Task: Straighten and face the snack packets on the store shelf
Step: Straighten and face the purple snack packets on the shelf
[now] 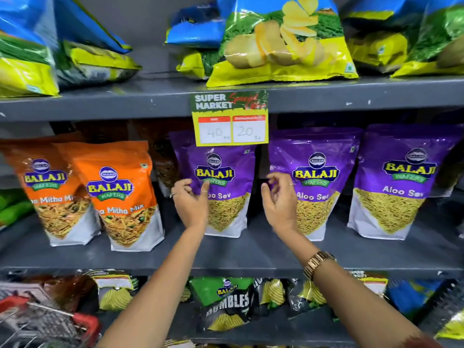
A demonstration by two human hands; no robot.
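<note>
Three purple Aloo Sev packets stand upright on the middle shelf (251,249): a left one (227,187), a middle one (317,177) and a right one (399,182). Two orange Mitha Mix packets (118,194) lean a little at the left. My left hand (190,204) hovers at the left edge of the left purple packet, fingers curled and apart, holding nothing. My right hand (278,199) hangs in the gap between the left and middle purple packets, fingers apart, empty. It hides the lower left corner of the middle packet.
A yellow price tag (229,119) hangs from the upper shelf edge over the left purple packet. Blue and yellow chip bags (283,43) lie on the top shelf. Green and black packets (226,302) fill the bottom shelf. A red basket (45,320) sits low left.
</note>
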